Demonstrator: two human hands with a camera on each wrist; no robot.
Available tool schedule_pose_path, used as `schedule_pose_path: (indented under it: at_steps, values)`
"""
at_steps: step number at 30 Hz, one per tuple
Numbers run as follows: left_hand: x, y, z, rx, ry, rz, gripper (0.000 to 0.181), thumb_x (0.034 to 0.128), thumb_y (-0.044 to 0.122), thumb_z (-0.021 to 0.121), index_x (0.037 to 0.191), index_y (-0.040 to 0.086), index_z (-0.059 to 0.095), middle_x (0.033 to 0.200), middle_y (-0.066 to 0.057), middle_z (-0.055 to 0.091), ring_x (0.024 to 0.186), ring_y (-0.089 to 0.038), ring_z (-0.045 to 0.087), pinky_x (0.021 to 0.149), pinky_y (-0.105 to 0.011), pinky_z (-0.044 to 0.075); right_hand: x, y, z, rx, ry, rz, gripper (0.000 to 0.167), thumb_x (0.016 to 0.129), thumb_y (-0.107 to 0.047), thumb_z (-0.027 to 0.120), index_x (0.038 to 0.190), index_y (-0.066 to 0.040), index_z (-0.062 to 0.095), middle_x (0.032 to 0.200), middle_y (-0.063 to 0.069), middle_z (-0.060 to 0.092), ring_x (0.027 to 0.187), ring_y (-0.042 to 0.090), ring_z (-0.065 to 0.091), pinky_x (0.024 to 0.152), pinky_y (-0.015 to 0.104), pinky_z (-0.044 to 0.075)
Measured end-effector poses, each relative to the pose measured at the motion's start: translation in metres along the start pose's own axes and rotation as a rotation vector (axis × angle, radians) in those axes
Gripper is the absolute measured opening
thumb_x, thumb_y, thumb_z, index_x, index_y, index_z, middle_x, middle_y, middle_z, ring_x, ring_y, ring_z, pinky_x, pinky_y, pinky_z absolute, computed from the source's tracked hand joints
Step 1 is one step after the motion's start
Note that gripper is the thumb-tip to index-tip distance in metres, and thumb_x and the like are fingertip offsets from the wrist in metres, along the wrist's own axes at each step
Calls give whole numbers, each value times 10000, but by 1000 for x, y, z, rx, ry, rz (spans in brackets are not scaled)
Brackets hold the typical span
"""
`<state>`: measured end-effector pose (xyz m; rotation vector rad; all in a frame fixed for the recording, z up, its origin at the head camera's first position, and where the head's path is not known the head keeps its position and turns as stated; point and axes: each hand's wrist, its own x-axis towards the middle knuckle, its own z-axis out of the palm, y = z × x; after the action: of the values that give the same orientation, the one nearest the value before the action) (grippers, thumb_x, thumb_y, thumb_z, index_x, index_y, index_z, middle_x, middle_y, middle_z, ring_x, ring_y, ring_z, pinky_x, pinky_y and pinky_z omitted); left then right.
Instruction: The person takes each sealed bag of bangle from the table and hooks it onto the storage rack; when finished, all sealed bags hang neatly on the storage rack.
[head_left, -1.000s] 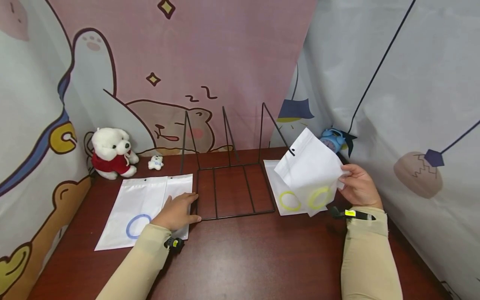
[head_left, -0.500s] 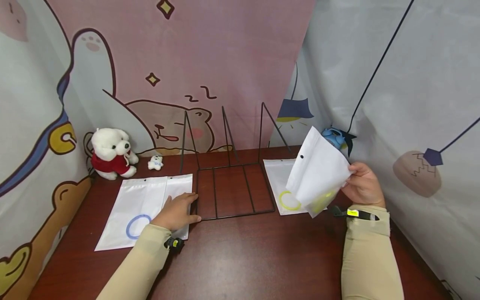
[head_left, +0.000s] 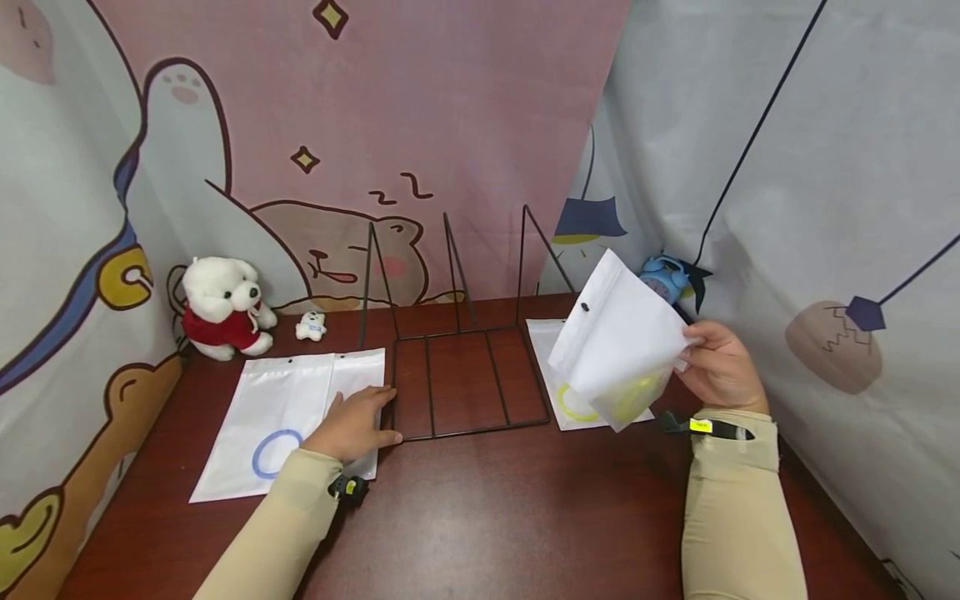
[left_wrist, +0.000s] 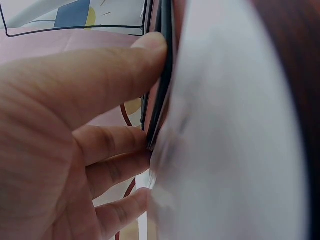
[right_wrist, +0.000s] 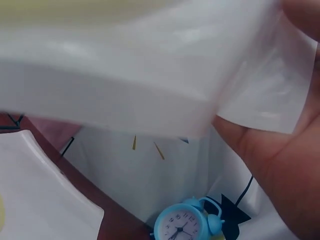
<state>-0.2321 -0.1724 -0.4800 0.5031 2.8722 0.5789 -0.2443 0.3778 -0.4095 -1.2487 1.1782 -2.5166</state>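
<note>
A white plastic pouch (head_left: 622, 333) is pinched at its edge by the right hand (head_left: 723, 367), while the left hand (head_left: 352, 423), thumb and fingers apart, touches the black wire rack (head_left: 431, 386).

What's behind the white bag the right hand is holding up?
In the head view, another white bag lies on the table behind the raised bag, its yellow ring partly showing. The part that is covered can't be seen.

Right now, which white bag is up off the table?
The yellow-ringed bag pinched in the right hand. The other yellow-ringed bag lies flat on the table, and the two bags near the left hand lie flat too.
</note>
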Motion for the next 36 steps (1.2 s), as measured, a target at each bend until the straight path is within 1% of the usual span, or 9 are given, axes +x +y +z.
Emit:
schedule_pose_path:
  at_steps: [5, 7, 10, 14, 17, 24, 28, 31, 36]
  values:
    - [1, -1, 0, 5, -4, -1, 817, 899, 380, 834, 1556, 26, 500, 1598, -208, 487, 1495, -437, 427, 1188, -804, 142, -1, 1, -2, -84, 50, 39, 508, 990, 286, 339, 1290, 84, 695, 1234, 184, 747, 1031, 262, 724, 903, 314, 614]
    - [1, -1, 0, 8, -5, -2, 818, 900, 385, 832, 1557, 29, 499, 1600, -205, 486, 1496, -435, 427, 1188, -803, 143, -2, 1, -3, -112, 72, 72, 537, 981, 298, 327, 1295, 74, 700, 1191, 170, 751, 975, 239, 724, 876, 290, 616]
    - [1, -1, 0, 8, -6, -3, 819, 902, 388, 832, 1558, 30, 498, 1602, -204, 485, 1497, -433, 425, 1188, -803, 143, -3, 2, -3, -193, 121, 141, 566, 978, 296, 336, 1295, 32, 723, 1172, 121, 754, 971, 193, 728, 872, 255, 613]
    - [1, -1, 0, 11, -6, -2, 818, 902, 388, 831, 1556, 28, 499, 1600, -204, 487, 1495, -433, 429, 1187, -804, 144, -3, 1, 0, -358, 167, 236, 559, 982, 278, 385, 1280, -19, 753, 1201, 46, 760, 1045, 132, 720, 897, 230, 603]
    - [1, -1, 0, 12, -5, 1, 816, 901, 386, 833, 1554, 24, 502, 1597, -203, 491, 1491, -434, 434, 1183, -809, 145, 0, 1, 2, -486, 180, 305, 490, 994, 236, 459, 1276, -28, 760, 1190, 10, 771, 1044, 114, 709, 882, 224, 604]
    - [1, -1, 0, 8, -6, 0, 818, 903, 384, 833, 1557, 24, 497, 1600, -201, 487, 1492, -435, 432, 1181, -812, 141, 7, 3, 9, -761, 243, 513, 331, 995, 97, 619, 1210, -75, 803, 1153, -86, 755, 1038, 72, 664, 853, 214, 591]
    - [1, -1, 0, 11, -3, 0, 816, 901, 385, 834, 1555, 26, 501, 1599, -197, 490, 1491, -432, 434, 1181, -812, 143, 8, 4, 12, -866, 228, 578, 265, 989, 57, 653, 1171, -55, 810, 1135, -114, 738, 1029, 78, 635, 814, 222, 583]
    - [1, -1, 0, 11, -5, -1, 816, 901, 387, 834, 1555, 28, 502, 1598, -199, 491, 1492, -431, 433, 1183, -810, 142, 9, 5, 14, -926, 190, 614, 220, 1000, 14, 663, 1167, -26, 801, 1131, -103, 734, 1025, 112, 648, 817, 241, 599]
    - [1, -1, 1, 7, -5, 1, 817, 903, 388, 833, 1555, 27, 501, 1596, -203, 491, 1491, -432, 434, 1182, -809, 145, 11, 8, 15, -1035, 109, 625, 224, 993, 8, 674, 1192, 7, 779, 1140, -94, 743, 1029, 99, 676, 821, 235, 603]
